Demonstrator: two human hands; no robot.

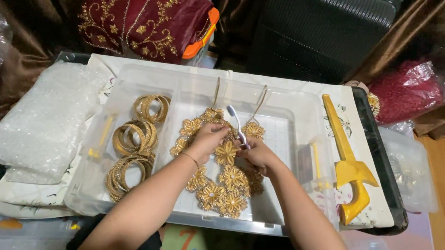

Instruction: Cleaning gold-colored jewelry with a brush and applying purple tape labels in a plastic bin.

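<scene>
A gold flower-shaped necklace [225, 186] lies in a clear plastic box [283, 145]. My left hand [208, 138] pinches one gold flower of the necklace near its upper middle. My right hand [258, 154] grips a white toothbrush [237, 122], its head pointing up and to the left over the necklace. Both hands meet over the box's middle. Left of the necklace, several gold bangles [134, 144] lie in stacks inside the same box.
A yellow plastic sword-shaped piece [347, 163] lies on the white tray [347, 105] to the right. A bubble-wrap bundle [46, 120] sits at left. A maroon embroidered cloth [142, 12] and a black suitcase [320, 28] stand behind.
</scene>
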